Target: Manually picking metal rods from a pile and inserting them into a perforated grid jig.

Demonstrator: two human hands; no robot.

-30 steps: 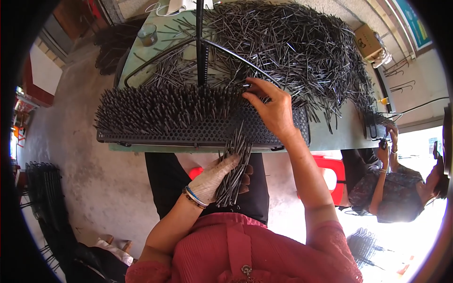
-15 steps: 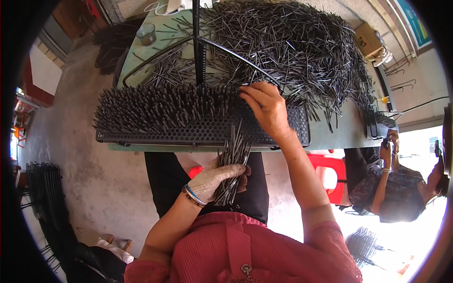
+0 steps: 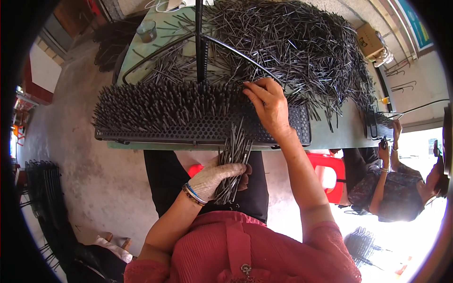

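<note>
My left hand (image 3: pixel 218 181), in a pale work glove with its fingers wrapped round, holds a bundle of thin black sticks (image 3: pixel 232 147) upright in front of the table edge. Bare and pinched, my right hand (image 3: pixel 270 103) is over the back right part of a black perforated rack (image 3: pixel 198 134). Whatever lies between its fingertips is too small to make out. Dense rows of upright black sticks (image 3: pixel 155 107) fill the rack's holes to the left of that hand, while bare holes show along the front edge and to the right.
A large heap of loose black sticks (image 3: pixel 292 47) covers the far table (image 3: pixel 347 125). Behind the rack rises a black metal frame (image 3: pixel 202 56). A glass (image 3: pixel 146 31) stands at the far left, a cardboard box (image 3: pixel 369 40) at the far right. Another person (image 3: pixel 391 188) works at right, near a red stool (image 3: pixel 328 177).
My right hand has shifted slightly to the right over the rack, still pinched. My left hand keeps its hold on the bundle. The other person's hand has moved a little at the right.
</note>
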